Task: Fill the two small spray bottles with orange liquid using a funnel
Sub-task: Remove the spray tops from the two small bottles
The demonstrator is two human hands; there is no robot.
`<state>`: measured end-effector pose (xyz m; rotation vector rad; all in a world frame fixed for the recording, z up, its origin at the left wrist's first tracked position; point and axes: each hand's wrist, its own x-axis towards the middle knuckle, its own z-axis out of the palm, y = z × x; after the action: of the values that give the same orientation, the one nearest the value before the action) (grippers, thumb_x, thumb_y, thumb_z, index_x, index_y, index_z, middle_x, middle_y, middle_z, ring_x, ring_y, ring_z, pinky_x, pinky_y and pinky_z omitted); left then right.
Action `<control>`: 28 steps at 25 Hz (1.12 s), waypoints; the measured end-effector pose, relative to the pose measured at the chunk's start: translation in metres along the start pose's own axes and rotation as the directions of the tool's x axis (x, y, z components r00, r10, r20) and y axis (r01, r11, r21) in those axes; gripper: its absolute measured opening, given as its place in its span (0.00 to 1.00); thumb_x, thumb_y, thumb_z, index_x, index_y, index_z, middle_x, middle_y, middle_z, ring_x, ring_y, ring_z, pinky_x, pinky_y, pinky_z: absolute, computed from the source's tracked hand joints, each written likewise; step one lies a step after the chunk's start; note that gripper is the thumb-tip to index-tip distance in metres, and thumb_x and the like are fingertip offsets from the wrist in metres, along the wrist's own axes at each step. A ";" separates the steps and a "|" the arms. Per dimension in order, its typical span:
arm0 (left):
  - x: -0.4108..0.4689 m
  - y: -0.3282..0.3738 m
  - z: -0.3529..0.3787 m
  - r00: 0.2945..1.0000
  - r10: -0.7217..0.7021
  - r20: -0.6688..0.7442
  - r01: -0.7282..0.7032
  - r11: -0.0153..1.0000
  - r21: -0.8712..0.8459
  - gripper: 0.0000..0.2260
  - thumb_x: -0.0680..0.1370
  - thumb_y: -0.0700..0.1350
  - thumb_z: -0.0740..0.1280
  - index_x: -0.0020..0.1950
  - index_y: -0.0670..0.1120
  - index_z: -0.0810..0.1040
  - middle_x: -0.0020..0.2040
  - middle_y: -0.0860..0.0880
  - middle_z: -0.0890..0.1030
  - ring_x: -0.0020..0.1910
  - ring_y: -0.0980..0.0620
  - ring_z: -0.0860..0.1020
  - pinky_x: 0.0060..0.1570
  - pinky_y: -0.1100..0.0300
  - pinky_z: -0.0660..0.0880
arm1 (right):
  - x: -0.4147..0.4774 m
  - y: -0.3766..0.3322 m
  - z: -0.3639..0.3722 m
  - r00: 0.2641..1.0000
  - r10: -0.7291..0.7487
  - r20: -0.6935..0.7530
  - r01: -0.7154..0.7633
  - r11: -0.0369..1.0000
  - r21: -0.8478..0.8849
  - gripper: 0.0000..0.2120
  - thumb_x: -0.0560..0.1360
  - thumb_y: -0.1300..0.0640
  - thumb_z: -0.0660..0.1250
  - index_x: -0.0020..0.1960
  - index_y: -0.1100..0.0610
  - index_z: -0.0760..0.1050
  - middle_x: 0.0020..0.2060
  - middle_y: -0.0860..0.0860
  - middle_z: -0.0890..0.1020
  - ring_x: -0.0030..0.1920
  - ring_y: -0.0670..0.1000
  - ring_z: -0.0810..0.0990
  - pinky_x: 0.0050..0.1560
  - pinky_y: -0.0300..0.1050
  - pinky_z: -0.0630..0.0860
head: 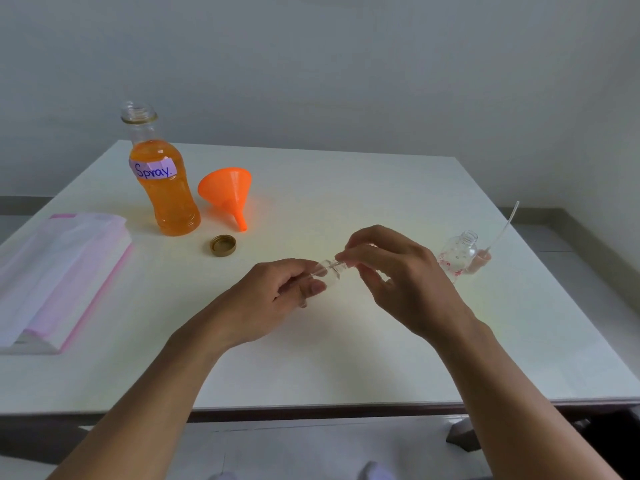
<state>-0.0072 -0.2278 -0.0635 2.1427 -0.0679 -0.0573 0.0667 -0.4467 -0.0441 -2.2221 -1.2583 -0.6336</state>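
My left hand (280, 292) grips a small clear spray bottle (330, 271) tilted on its side over the table's middle. My right hand (391, 268) pinches the spray head at that bottle's neck; the head itself is hidden under my fingers. A second small clear bottle (459, 252) with red print stands uncapped at the right, its pink spray head and long dip tube (498, 233) lying beside it. A large open bottle of orange liquid (162, 181), labelled "Spray", stands at the back left. An orange funnel (228, 195) lies on its side next to it.
A gold bottle cap (223, 245) lies in front of the big bottle. A pink-and-white folded packet (59, 271) rests at the left edge of the white table (311, 358). A grey wall stands behind the table.
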 end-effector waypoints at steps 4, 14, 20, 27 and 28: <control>0.000 -0.002 -0.003 1.000 -0.009 -0.028 0.007 0.997 -0.074 0.20 0.75 0.61 0.64 0.64 0.57 0.77 0.55 0.58 0.82 0.50 0.59 0.82 0.56 0.57 0.79 | -0.003 0.006 -0.003 0.993 0.110 -0.048 -0.112 0.993 -0.024 0.15 0.77 0.69 0.71 0.62 0.58 0.83 0.52 0.50 0.81 0.45 0.46 0.83 0.41 0.46 0.81; 0.012 -0.006 0.002 0.908 -0.148 -0.392 0.078 0.979 -0.190 0.15 0.73 0.58 0.72 0.56 0.56 0.75 0.47 0.61 0.85 0.43 0.60 0.81 0.45 0.64 0.76 | -0.002 0.009 0.021 0.655 0.755 -0.020 -0.699 0.616 0.364 0.07 0.77 0.52 0.73 0.55 0.49 0.85 0.43 0.40 0.86 0.45 0.41 0.83 0.42 0.28 0.76; 0.018 0.000 0.032 0.924 -0.092 -0.372 0.043 0.990 -0.137 0.17 0.72 0.54 0.75 0.57 0.52 0.76 0.51 0.57 0.84 0.43 0.66 0.80 0.38 0.79 0.69 | -0.007 0.017 0.042 0.678 0.733 -0.051 -0.680 0.652 0.334 0.06 0.79 0.58 0.70 0.55 0.55 0.83 0.42 0.43 0.85 0.43 0.43 0.85 0.45 0.27 0.77; 0.028 -0.001 0.049 0.933 -0.002 -0.360 -0.043 0.992 -0.118 0.19 0.72 0.50 0.77 0.59 0.48 0.77 0.50 0.56 0.82 0.45 0.59 0.79 0.45 0.74 0.73 | -0.009 0.027 0.051 0.650 0.760 -0.020 -0.705 0.612 0.358 0.06 0.78 0.55 0.72 0.53 0.55 0.82 0.40 0.47 0.85 0.40 0.48 0.84 0.46 0.42 0.81; 0.030 -0.002 0.050 0.930 0.007 -0.367 -0.050 0.993 -0.108 0.18 0.72 0.49 0.77 0.59 0.47 0.78 0.49 0.55 0.81 0.45 0.58 0.79 0.44 0.74 0.73 | -0.009 0.027 0.051 0.647 0.762 -0.005 -0.711 0.606 0.357 0.07 0.77 0.55 0.73 0.54 0.54 0.81 0.41 0.47 0.85 0.41 0.48 0.84 0.46 0.42 0.81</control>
<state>0.0190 -0.2705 -0.0924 2.0024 0.1201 0.3483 0.0941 -0.4324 -0.0936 -2.0889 -0.2290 -0.2241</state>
